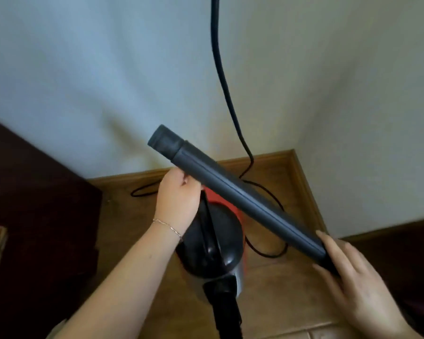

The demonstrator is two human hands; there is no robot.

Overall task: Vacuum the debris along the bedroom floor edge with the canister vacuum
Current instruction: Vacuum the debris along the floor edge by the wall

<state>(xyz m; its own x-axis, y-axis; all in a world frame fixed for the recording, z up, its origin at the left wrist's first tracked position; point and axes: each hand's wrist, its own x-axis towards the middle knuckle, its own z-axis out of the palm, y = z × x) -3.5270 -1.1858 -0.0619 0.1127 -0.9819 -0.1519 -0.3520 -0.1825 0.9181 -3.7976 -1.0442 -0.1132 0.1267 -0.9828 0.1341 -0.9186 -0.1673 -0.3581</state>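
My left hand (179, 199) wraps the extension wand (242, 194) just below its collared end, and my right hand (357, 277) clasps the other end between thumb and fingers. The canister vacuum (213, 245) stands on the wooden floor (279, 289) beneath, near the room's corner. I'd keep the wand straight, seat it squarely with a slight twist, and stay clear of the cord (222, 69).

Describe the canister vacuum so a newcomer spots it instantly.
Find the corner where the pale walls meet the wooden floor. The canister vacuum stands there, beneath the slanted grey tube. It alone is bulbous, black-topped with red sides, unlike the thin cord.
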